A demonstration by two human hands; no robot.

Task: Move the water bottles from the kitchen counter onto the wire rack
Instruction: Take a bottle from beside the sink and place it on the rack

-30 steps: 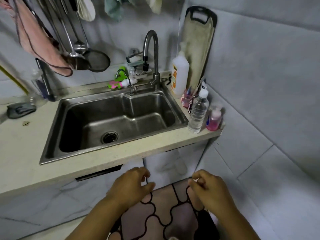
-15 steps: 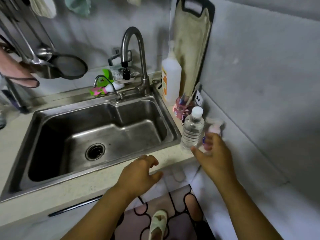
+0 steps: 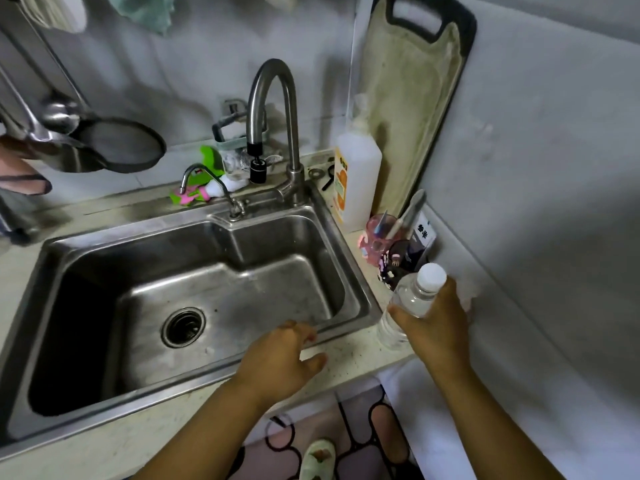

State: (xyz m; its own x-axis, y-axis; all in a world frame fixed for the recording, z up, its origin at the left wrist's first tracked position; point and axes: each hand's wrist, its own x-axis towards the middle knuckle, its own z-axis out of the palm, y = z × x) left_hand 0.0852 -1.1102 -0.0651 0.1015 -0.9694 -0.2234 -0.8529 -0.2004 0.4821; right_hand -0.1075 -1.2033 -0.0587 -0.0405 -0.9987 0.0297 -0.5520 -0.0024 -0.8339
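Observation:
A clear water bottle (image 3: 412, 299) with a white cap stands on the counter (image 3: 349, 355) at the sink's right front corner. My right hand (image 3: 434, 327) wraps round its middle, thumb on the left side, fingers behind it. My left hand (image 3: 282, 358) hovers with relaxed fingers over the sink's front rim and holds nothing. The pink bottle seen earlier is hidden behind my right hand. No wire rack is in view.
The steel sink (image 3: 194, 306) fills the counter's middle, its tall faucet (image 3: 273, 129) behind. A white detergent bottle (image 3: 356, 181), a pink cup (image 3: 381, 237) with utensils and a cutting board (image 3: 412, 98) crowd the right corner. Ladles and a strainer (image 3: 117, 145) hang at left. The wall (image 3: 536, 202) is close on the right.
My right hand rose from below the counter and closed round the water bottle. My left hand moved up over the sink's front rim. The camera came closer.

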